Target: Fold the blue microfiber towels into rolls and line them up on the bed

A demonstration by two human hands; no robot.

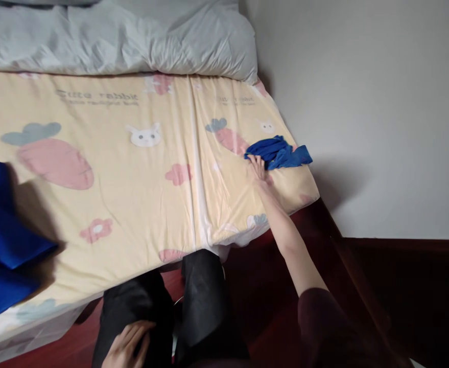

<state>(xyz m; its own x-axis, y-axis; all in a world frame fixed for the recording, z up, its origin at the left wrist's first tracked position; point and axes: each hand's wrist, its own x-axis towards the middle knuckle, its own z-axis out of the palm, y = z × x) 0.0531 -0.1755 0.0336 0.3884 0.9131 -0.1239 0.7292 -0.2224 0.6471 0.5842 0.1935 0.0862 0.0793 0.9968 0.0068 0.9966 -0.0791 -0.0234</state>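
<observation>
My right hand (258, 169) reaches out to a crumpled blue cloth (272, 152) near the right end of the bed. Its fingers are apart and touch the cloth's near left edge. One narrow end of that cloth stretches right, toward the wall. My left hand (128, 345) lies over my thigh on the black trousers (205, 306), fingers loosely extended and holding nothing visible. A larger blue cloth (2, 240) is spread at the left, cut off by the picture's edge.
The bed's yellow sheet (124, 194) has carrots and rabbit faces printed on it, with a raised fold down its middle. A grey-white quilt (151, 41) lies across the back. A plain wall (381, 128) stands at the right, above dark red floor (262, 286).
</observation>
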